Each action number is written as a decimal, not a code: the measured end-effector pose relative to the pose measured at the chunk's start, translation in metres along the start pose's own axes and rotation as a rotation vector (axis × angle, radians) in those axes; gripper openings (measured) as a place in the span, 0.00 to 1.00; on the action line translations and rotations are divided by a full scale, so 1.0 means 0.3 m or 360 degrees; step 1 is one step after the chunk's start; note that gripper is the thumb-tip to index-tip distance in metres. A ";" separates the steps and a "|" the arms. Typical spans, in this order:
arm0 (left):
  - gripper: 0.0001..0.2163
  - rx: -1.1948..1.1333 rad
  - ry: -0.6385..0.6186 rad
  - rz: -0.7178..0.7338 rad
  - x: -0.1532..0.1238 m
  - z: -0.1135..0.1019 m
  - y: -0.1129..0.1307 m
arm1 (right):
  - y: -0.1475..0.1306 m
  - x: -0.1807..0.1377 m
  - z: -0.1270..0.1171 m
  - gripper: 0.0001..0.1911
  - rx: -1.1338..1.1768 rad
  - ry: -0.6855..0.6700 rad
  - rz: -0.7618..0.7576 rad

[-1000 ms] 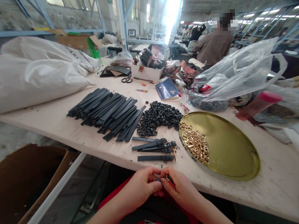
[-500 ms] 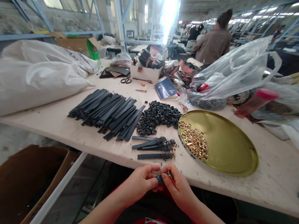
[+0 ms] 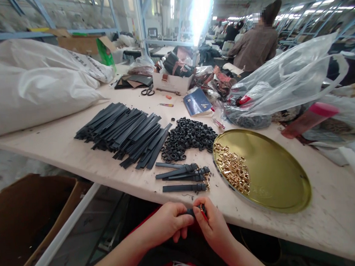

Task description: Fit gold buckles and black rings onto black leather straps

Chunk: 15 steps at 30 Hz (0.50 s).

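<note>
A short dark strap (image 3: 190, 211) is held between both hands just off the table's front edge. My left hand (image 3: 171, 221) is closed on its left part, thumb on top. My right hand (image 3: 211, 219) pinches the other end, where a bit of gold buckle and something red show by the fingers; most of the strap is hidden. Just beyond the hands lie several finished-looking straps (image 3: 183, 187) with loops and gold buckles. Behind them are a heap of small black loops (image 3: 192, 136) and a pile of flat dark strips (image 3: 123, 132). Loose gold buckles (image 3: 232, 167) lie on a round golden tray (image 3: 276, 167).
Farther back on the table (image 3: 46, 147) are scissors (image 3: 147, 91), a blue booklet (image 3: 197, 101) and a white box (image 3: 171, 84). A white sack (image 3: 36, 85) lies left, a clear plastic bag (image 3: 283, 90) right. A cardboard box (image 3: 35, 214) stands below left. Someone (image 3: 254, 44) sits beyond.
My left fingers have closed in around the strap, with the lower fingers curled further under it. My right hand keeps its pinch. The view has shifted slightly.
</note>
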<state>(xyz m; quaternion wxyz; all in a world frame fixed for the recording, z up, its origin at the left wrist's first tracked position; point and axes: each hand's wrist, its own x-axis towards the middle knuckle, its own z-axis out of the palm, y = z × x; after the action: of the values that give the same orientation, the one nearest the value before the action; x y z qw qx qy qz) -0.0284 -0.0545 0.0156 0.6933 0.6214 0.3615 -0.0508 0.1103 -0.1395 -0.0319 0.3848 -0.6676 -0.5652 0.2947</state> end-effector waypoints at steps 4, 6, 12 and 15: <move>0.08 0.0075 -0.0077 0.0050 0.000 -0.036 0.009 | 0.016 0.013 0.000 0.09 -0.0069 0.0066 -0.0084; 0.09 0.0042 -0.0150 0.0043 0.006 -0.054 0.015 | 0.016 0.022 0.000 0.09 -0.0026 0.0132 -0.0079; 0.11 -0.0065 -0.0130 0.0006 0.052 -0.067 0.007 | 0.005 0.052 -0.001 0.07 0.0038 0.0189 -0.0081; 0.12 -0.0052 -0.0137 0.0008 0.054 -0.079 0.023 | 0.002 0.067 -0.003 0.07 0.0070 0.0229 -0.0068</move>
<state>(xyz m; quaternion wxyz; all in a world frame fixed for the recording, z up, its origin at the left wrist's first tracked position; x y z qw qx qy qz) -0.0233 -0.0254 0.0128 0.7182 0.6082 0.3306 -0.0698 0.1150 -0.1200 -0.0311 0.4451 -0.6662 -0.5437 0.2500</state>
